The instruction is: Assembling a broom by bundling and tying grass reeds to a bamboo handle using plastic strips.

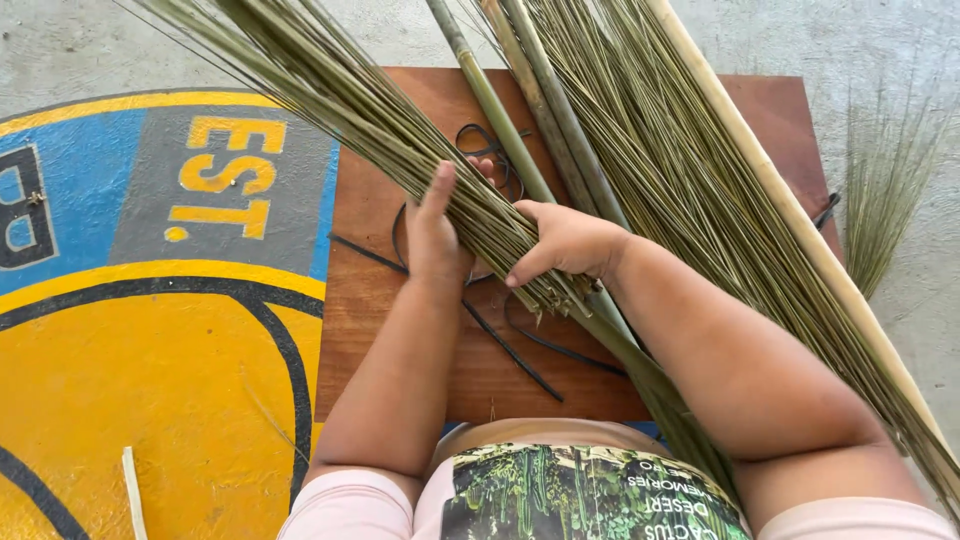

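Both hands (440, 235) (565, 240) clasp stick bundle (400, 140); palms hidden.

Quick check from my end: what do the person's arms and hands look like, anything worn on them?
Both arms are bare from the short pale pink sleeves down. The left hand and right hand wear no gloves, and no rings, watch or bracelets show. The fingernails look short and unpainted. The shirt front carries a green cactus print.
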